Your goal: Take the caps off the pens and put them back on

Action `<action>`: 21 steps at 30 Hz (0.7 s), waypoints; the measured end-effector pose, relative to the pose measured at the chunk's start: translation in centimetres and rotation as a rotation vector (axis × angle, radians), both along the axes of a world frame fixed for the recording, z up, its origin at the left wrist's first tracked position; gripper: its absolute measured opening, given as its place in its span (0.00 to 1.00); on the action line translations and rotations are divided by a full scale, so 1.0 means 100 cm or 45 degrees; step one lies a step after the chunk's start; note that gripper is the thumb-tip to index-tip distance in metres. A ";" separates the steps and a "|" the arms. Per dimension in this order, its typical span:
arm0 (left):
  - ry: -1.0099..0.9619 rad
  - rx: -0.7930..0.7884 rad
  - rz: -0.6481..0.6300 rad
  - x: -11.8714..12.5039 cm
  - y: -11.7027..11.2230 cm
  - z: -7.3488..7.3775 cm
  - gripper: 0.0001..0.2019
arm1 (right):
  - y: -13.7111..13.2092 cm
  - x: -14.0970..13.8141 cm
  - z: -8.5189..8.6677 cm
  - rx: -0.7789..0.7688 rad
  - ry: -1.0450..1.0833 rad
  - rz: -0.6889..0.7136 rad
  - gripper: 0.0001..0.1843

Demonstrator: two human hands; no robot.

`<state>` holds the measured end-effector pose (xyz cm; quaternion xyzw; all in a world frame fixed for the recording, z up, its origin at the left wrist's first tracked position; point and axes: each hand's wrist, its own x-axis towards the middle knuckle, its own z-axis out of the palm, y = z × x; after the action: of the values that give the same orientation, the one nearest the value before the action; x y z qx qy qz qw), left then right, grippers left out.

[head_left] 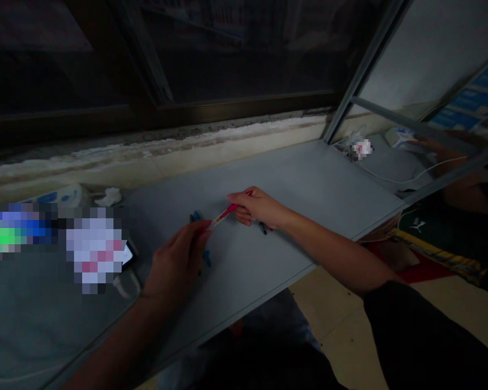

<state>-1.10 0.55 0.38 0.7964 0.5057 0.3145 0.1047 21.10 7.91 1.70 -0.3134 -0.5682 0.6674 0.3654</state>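
Note:
A slim red-and-clear pen (pixel 220 216) is stretched between my two hands above the grey tabletop (pixel 296 168). My left hand (pixel 181 252) pinches its lower left end, with the fingertips closed around it. My right hand (pixel 254 207) grips the red end, fingers curled in. Blue pens or similar slim pieces (pixel 206 258) lie on the table behind my left hand and are partly hidden by it. Beneath my right wrist rests a dark pen-like piece (pixel 263 228), mostly covered.
On the left stand a blurred-out white item (pixel 95 249), a white cable (pixel 126 287) and a power strip (pixel 71 196). A metal frame post (pixel 360 81) rises at the far right corner. Beyond it, another person's arm (pixel 451 154) reaches over a neighbouring table. A window sits behind.

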 end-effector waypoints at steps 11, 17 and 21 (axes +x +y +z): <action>-0.102 -0.194 0.052 -0.005 0.009 0.007 0.20 | 0.016 0.022 0.008 0.379 -0.189 0.142 0.19; -0.072 -0.227 0.034 -0.007 0.018 0.009 0.21 | 0.021 0.021 0.001 0.422 -0.187 0.058 0.21; -0.071 -0.238 -0.001 -0.009 0.022 0.006 0.22 | 0.023 0.022 -0.001 0.456 -0.205 0.047 0.25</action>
<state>-2.02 2.71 0.96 0.7743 0.5294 0.2881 0.1928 23.33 10.23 1.64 -0.2853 -0.7109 0.5349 0.3565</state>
